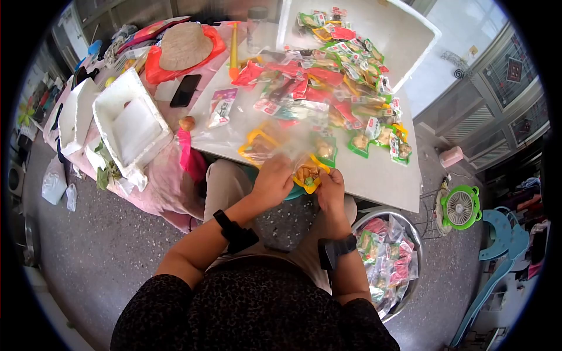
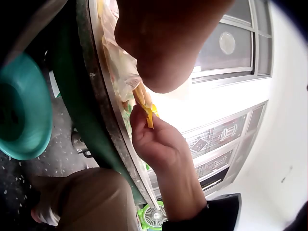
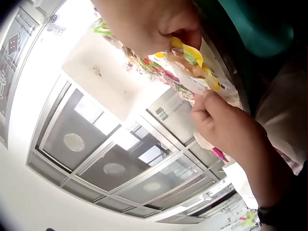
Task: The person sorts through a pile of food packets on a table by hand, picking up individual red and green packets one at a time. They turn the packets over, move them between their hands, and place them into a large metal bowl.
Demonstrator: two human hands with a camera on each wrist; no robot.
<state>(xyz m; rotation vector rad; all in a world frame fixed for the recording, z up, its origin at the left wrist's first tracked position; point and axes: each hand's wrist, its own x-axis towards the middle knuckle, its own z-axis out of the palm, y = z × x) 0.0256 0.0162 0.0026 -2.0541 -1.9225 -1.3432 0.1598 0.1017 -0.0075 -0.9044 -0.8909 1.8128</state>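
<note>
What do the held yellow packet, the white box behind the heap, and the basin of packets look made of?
Yellow packet: seemingly thin, glossy plastic film, partly see-through, showing brownish contents.
White box: probably matt foam, judging by its thick, pale walls.
Basin: likely shiny metal, from its silvery rim.

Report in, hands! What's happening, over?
Left hand, right hand: both pinching yellow-edged packet. Packet at near edge of table. Green-edged packet just beyond, not blocking.
</note>
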